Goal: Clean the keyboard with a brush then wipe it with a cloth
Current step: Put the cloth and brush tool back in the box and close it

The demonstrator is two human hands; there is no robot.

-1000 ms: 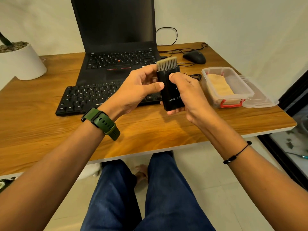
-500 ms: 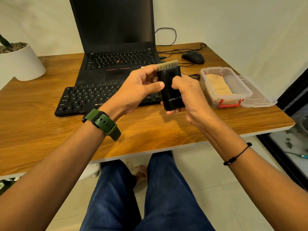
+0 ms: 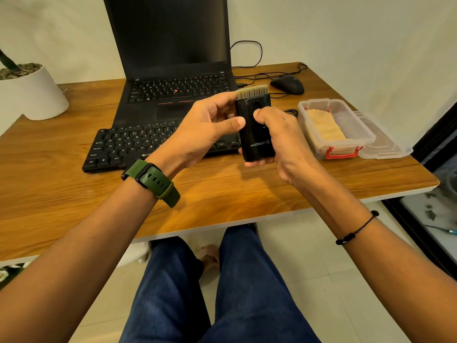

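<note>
Bristles (image 3: 251, 91) extended further, both hands gripping brush (image 3: 256, 134)

Wall (image 3: 346, 33): plain off-white, unmarked, runs 10 to 2 o'clock.
Desk (image 3: 61, 194): wood-grain top, pale edge band, centre frame.
Floor (image 3: 309, 268): light tiles w/ faint grout lines, 6 o'clock.
Planter (image 3: 32, 95): white pot, pebbles on top, desk at 9 o'clock.
Light: warm, soft, even.
Dark frame (image 3: 435, 134): 3 o'clock, detail unclear.
</note>
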